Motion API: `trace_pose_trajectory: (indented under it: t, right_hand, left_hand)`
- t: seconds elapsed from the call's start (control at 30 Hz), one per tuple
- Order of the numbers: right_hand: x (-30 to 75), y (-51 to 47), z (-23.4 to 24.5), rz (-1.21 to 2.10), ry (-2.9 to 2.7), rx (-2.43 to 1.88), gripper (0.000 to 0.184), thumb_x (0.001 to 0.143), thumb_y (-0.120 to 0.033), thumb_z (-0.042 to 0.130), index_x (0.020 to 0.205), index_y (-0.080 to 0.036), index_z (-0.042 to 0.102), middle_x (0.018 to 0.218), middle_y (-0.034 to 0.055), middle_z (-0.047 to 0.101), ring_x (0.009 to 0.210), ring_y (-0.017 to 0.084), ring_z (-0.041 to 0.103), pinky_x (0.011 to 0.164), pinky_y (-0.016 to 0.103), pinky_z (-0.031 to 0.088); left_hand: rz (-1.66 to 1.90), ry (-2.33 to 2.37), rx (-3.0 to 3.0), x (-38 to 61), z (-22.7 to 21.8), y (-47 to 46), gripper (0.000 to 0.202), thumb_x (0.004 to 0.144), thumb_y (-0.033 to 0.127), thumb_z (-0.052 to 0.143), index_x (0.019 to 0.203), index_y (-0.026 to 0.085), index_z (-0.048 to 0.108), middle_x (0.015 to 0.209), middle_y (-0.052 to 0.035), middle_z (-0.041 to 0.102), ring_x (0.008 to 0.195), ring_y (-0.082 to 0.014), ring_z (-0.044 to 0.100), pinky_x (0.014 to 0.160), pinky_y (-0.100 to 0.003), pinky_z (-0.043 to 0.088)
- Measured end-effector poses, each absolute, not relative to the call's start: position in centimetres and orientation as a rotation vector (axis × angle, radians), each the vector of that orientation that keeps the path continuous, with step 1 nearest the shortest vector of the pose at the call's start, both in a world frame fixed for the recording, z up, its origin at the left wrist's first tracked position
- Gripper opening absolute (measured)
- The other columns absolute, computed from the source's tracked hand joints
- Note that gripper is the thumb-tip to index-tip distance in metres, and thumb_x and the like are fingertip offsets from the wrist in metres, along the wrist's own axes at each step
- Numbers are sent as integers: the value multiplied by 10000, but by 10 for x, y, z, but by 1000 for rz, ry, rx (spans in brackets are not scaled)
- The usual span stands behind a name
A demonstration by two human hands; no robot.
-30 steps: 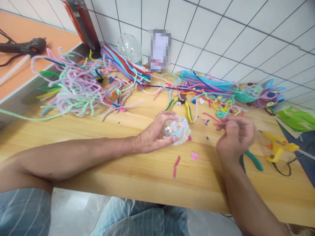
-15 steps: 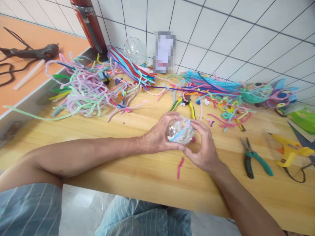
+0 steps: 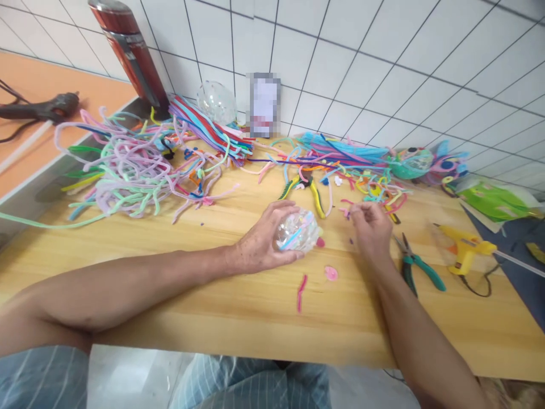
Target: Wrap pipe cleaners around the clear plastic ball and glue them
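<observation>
My left hand (image 3: 259,241) is wrapped around a clear plastic ball (image 3: 299,232), which has pink and blue strips showing in it and rests low over the wooden table. To the right, my right hand (image 3: 372,227) is off the ball, its fingertips pinched together just above the table. Small pink and purple scraps lie by those fingertips; whether something is between them I cannot make out. In front of the ball lie a pink disc (image 3: 331,273) and a short magenta pipe cleaner (image 3: 301,293). Yellow-handled pliers (image 3: 317,199) lie behind it.
Tangled pipe cleaners (image 3: 131,170) heap at the left near a red thermos (image 3: 131,57). Another clear ball (image 3: 216,102) and a phone (image 3: 264,105) stand by the wall. Green-handled pliers (image 3: 428,272) and a yellow glue gun (image 3: 462,247) lie at the right.
My right hand has let go of the ball and moved right, its fingers now pinched. The left hand still holds the ball. The pink disc now shows. The view has shifted slightly.
</observation>
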State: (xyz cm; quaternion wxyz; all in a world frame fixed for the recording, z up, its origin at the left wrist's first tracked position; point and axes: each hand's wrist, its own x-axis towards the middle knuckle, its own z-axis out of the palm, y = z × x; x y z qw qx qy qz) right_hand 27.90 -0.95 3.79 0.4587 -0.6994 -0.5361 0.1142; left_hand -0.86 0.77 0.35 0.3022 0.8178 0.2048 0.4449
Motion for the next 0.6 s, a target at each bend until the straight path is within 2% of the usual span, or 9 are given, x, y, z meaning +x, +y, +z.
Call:
trace_pose_trajectory:
  t: [0.23,0.43,0.5,0.6]
  right_hand:
    - [279,3,44,329,-1524,-1979,317,862,-504,595,845,-214,721,809,55,772,739,221,660,743,367,509]
    - [272,36,46,240,-1683,-2289,284,890,-471,615,898,-226,756,987,125,827,964,298,732,856,401,506]
    - [270,53,45,228,-1704,-2399,255,887,-434,630,872,-215,758,964,155,822,976,320,739,845,404,502]
    - [273,74,52,259,-1738,-2501,170,842,-310,645,736,-212,734,810,160,788,913,327,741,797,389,485]
  left_hand:
    - [1173,549,2144,-4,0,7,844,848,382,865,1540,226,408,1533,-211,495,1523,-374,482,1266,-630,456]
    - [1155,525,2116,-2,-2,7,869,824,378,884,1540,234,413,1540,-211,507,1532,-378,480,1265,-629,455]
    - [1147,514,2113,-2,-2,7,872,819,367,887,1540,243,413,1545,-208,509,1539,-377,476,1268,-628,454]
    - [1151,509,2122,-1,-3,8,871,818,370,885,1539,244,413,1540,-202,514,1533,-374,486,1271,-626,458]
